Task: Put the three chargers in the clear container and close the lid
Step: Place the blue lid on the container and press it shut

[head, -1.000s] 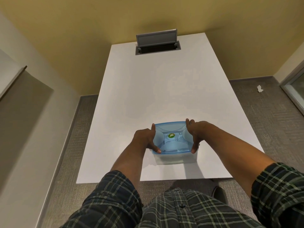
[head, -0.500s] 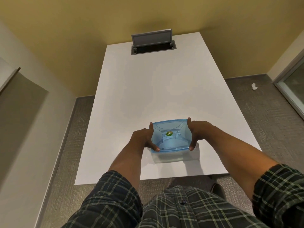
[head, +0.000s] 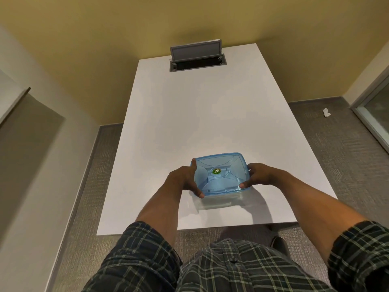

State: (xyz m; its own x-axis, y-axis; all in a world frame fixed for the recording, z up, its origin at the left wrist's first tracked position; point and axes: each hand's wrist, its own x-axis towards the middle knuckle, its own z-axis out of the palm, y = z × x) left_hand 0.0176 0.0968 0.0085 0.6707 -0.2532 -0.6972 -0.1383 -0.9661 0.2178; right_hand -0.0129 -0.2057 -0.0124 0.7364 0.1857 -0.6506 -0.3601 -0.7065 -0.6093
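I'm on the closing step: left hand (head: 182,180) and right hand (head: 258,175) clamped on opposite edges of the blue lid (head: 220,172) atop the clear container (head: 221,202) near the table (head: 206,106) edge, chargers not visible, next press corners down evenly.

A long white table (head: 189,114) runs from the near edge toward a yellow wall. Its top is plain and smooth. Close to the near edge, a little right of the middle, a clear container (head: 223,200) stands on it, capped by a blue lid (head: 219,172) with a small green sticker (head: 216,171) at its centre. At the far end a grey cable hatch (head: 197,62) is set into the top, its flap (head: 195,50) raised upright. The table stands on grey carpet (head: 336,157).
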